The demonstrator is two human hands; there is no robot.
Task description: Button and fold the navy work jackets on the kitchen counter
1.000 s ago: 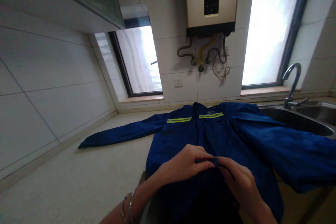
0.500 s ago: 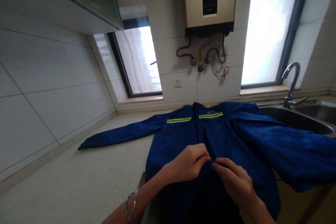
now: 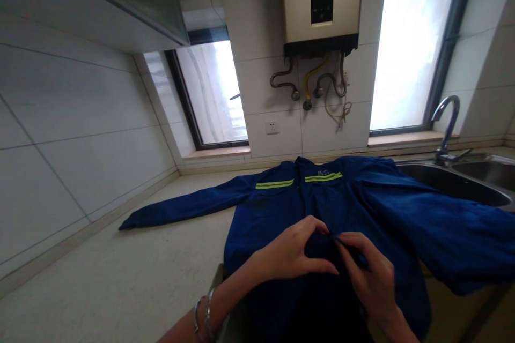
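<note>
A blue work jacket (image 3: 265, 220) with yellow-green reflective stripes lies front up on the counter, its lower part hanging over the near edge. At the front opening my left hand (image 3: 289, 252) has curled fingers on the cloth, its thumb spread apart below with fabric in between. Just to the right, my right hand (image 3: 368, 273) pinches the jacket's front edge between thumb and forefinger. The fingertips of both hands nearly meet there. Whatever small fastening may be under them is too dark to make out.
The pale countertop (image 3: 120, 278) runs to the left under one sleeve. At the right is a double sink (image 3: 483, 174) with a chrome faucet (image 3: 446, 123), the other sleeve lying in front of it. A water heater (image 3: 322, 5) hangs on the tiled wall.
My left thumb has moved away from its fingers, opening the earlier pinch. My right hand has shifted slightly up and right, still pinching the cloth. The jacket's body and sleeves lie as before.
</note>
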